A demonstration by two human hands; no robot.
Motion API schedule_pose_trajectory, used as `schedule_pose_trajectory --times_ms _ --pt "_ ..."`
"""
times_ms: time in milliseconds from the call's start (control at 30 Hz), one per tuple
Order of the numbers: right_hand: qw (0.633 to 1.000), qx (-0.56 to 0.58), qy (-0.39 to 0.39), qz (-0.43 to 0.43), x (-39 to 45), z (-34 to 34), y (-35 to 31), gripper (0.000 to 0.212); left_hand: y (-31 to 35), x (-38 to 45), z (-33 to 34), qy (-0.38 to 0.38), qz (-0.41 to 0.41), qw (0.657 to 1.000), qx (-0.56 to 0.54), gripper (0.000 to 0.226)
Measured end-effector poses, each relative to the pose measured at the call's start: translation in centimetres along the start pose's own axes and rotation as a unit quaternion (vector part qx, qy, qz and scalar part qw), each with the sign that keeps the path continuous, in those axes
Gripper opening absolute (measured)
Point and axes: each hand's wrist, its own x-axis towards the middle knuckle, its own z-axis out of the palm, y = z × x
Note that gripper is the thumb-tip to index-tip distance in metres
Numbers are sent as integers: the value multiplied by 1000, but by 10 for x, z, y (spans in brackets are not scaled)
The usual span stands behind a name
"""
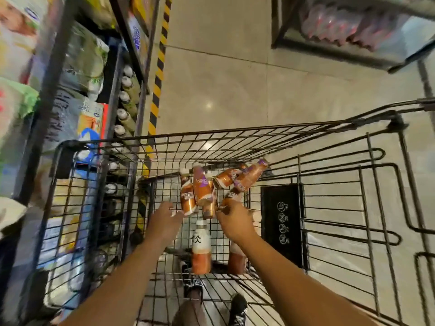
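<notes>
So this person is leaning over the shopping cart (235, 131) with both arms in it, sorting the coffee bottles (202, 187). Those sit in a jumbled heap in the middle of the frame, against the far wire wall. They're lying at all angles, leaning on each other, which is probably why two hands are in there: move one and the rest roll.

The right hand (233, 222) has its fingers curled round the end of one brown bottle (231, 196) at the right of the heap, a proper pinch from what I can make out. The left hand (164, 217) is stretched out more, fingertips right at the base of the leftmost bottle; too blurry to tell if it's gripping or just steadying.

Below the heap, two tea bottles (201, 250) stand upright between the forearms, so my guess is the plan is to stand everything up tidy. Stocked shelves (56, 67) run down the left edge.
</notes>
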Motion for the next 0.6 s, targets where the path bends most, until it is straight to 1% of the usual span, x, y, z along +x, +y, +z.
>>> schedule_pose_trajectory --times_ms 67,167,200,267,367,500,600 --pt "1000 -18 -1 9 22 14 3 10 -3 23 11 -3 -2 1000 0 44" --pt "999 -45 7 10 52 34 9 21 -4 50 26 2 14 1000 -16 32" --pt "999 -48 6 11 60 40 10 23 -2 58 30 4 20 1000 -14 31" --pt "997 -71 7 11 74 52 10 21 0 75 36 9 33 999 -5 39" --pt "986 -164 8 -9 91 62 8 21 -1 95 43 18 45 999 18 45" --pt "979 -204 -17 0 105 65 6 43 4 104 49 44 56 997 12 41" --pt "986 -167 -16 8 107 69 11 53 7 104 47 40 44 998 13 39"
